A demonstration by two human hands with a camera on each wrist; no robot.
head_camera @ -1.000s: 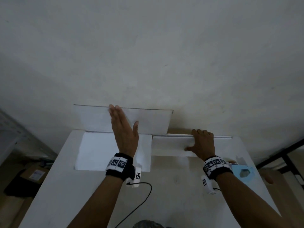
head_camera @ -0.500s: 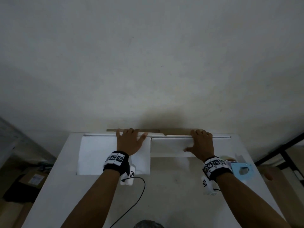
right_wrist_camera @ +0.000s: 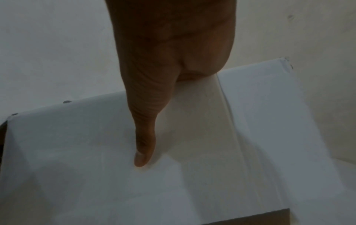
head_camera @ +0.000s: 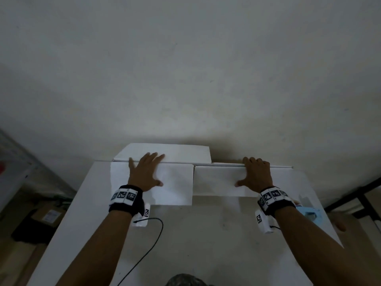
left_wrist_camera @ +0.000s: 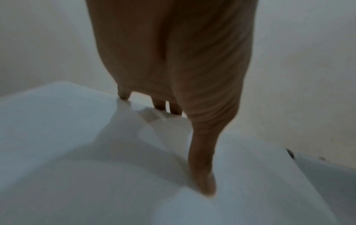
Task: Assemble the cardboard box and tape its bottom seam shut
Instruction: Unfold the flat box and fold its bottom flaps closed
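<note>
The white cardboard box (head_camera: 185,254) fills the lower middle of the head view, open end up. My left hand (head_camera: 144,172) lies flat with fingers spread on the near left flap (head_camera: 175,188); its fingertips reach over the fold onto the far flap (head_camera: 181,151), which tilts away toward the wall. In the left wrist view my left hand (left_wrist_camera: 173,60) presses straight fingers on white cardboard (left_wrist_camera: 57,137). My right hand (head_camera: 255,174) curls its fingers over the far edge, thumb on the right flap (head_camera: 216,182). In the right wrist view my right hand (right_wrist_camera: 169,45) has its thumb on that right flap (right_wrist_camera: 77,144).
A blue tape dispenser (head_camera: 309,213) sits just right of my right wrist. A black cable (head_camera: 152,240) hangs from the left wrist over the box. A wall (head_camera: 185,69) stands close behind. On the floor to the left lies a brown parcel (head_camera: 49,215).
The far left flap stood upright against my left palm; my left hand pushed it back over the fold and now lies spread across both flaps. My right hand stayed on the far edge.
</note>
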